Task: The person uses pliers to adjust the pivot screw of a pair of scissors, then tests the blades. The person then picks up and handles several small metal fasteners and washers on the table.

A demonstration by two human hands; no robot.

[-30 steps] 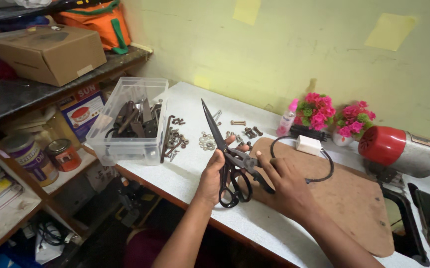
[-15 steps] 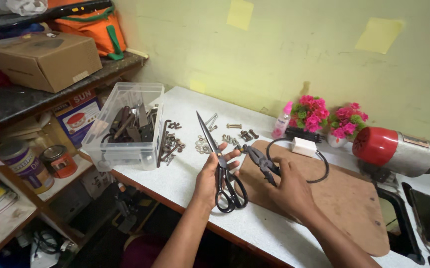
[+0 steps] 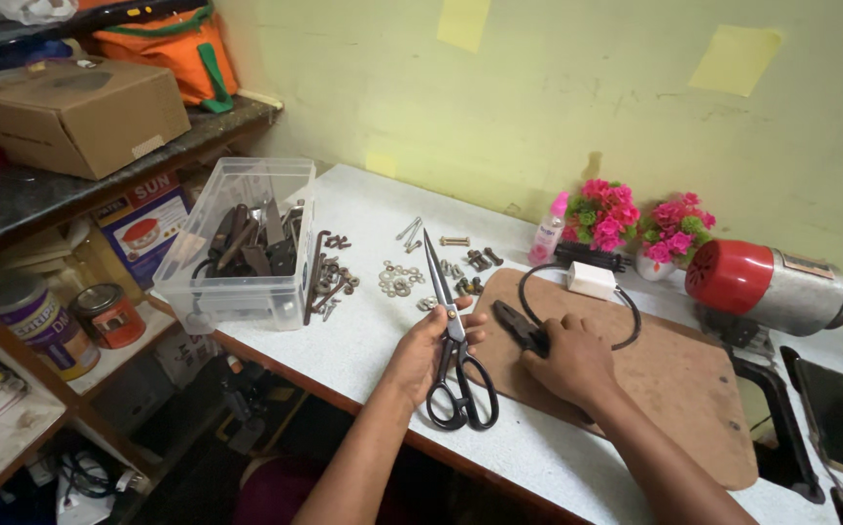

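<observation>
Head view: at frame centre the left hand [image 3: 420,352] is closed around black scissors [image 3: 453,353] lying on the white table [image 3: 363,335]. The right hand [image 3: 569,358] grips pliers [image 3: 522,327] on the brown board [image 3: 674,389]. Firm, low grips seem wise.

Pale yellow-green wall [image 3: 558,87] ahead of me at 12 o'clock, plaster scuffed, two yellow paper squares [image 3: 737,58] stuck on it. White bench [image 3: 363,335] runs from 9 toward 3 o'clock, brown wooden board [image 3: 674,389] lying on its right half. Dark shelving unit [image 3: 62,194] at 9 to 10 o'clock, cardboard box [image 3: 71,112] on top, paint tins [image 3: 47,321] lower down. Light is soft and even. Floor under the bench is dark, cluttered.
</observation>
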